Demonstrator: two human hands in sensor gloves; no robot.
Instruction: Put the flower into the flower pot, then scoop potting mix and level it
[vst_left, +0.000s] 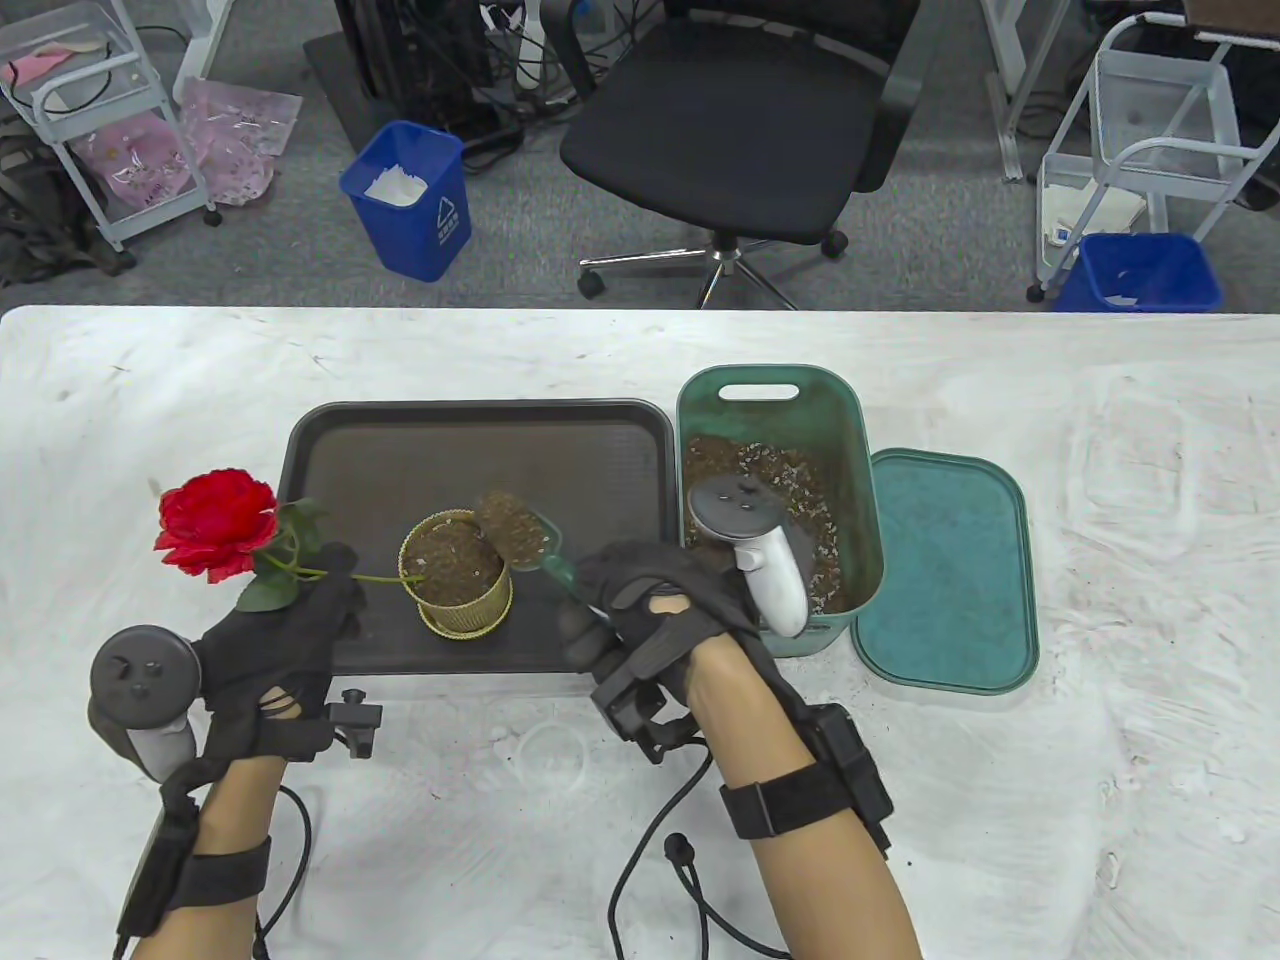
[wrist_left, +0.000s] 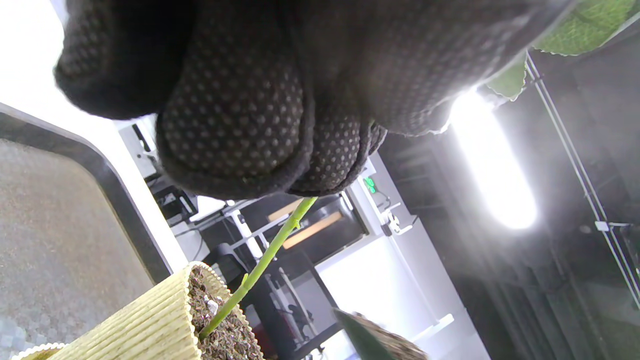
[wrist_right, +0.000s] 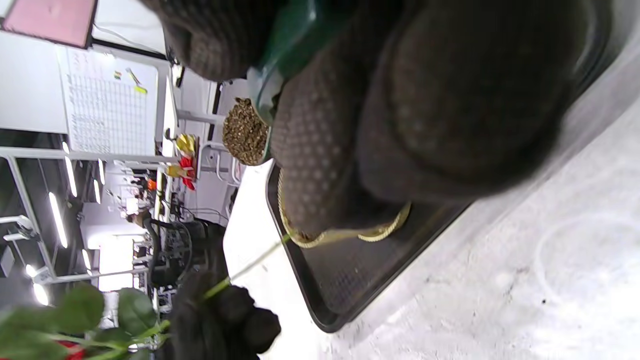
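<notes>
The white-covered table (vst_left: 1100, 450) spreads under me, and on it the dark tray (vst_left: 480, 440) sits just left of the green bin (vst_left: 860, 470) of potting mix (vst_left: 775, 475), whose lid (vst_left: 950, 570) lies flat at the bin's right side. On the tray, near its front edge, stands the ribbed yellow flower pot (vst_left: 462, 600), already holding soil. My left hand (vst_left: 285, 625) is at the tray's front left corner, fingers curled round the green stem of the flower (vst_left: 215, 525); the stem slants down into the pot's soil while the red bloom leans out left, beyond the tray over the table. My right hand (vst_left: 650, 600) grips the handle of the green scoop (vst_left: 530, 540), fingers wrapped tight about it. The scoop's bowl is heaped with mix and hangs over the pot's right rim; whether it touches the rim I cannot tell from these angles.
</notes>
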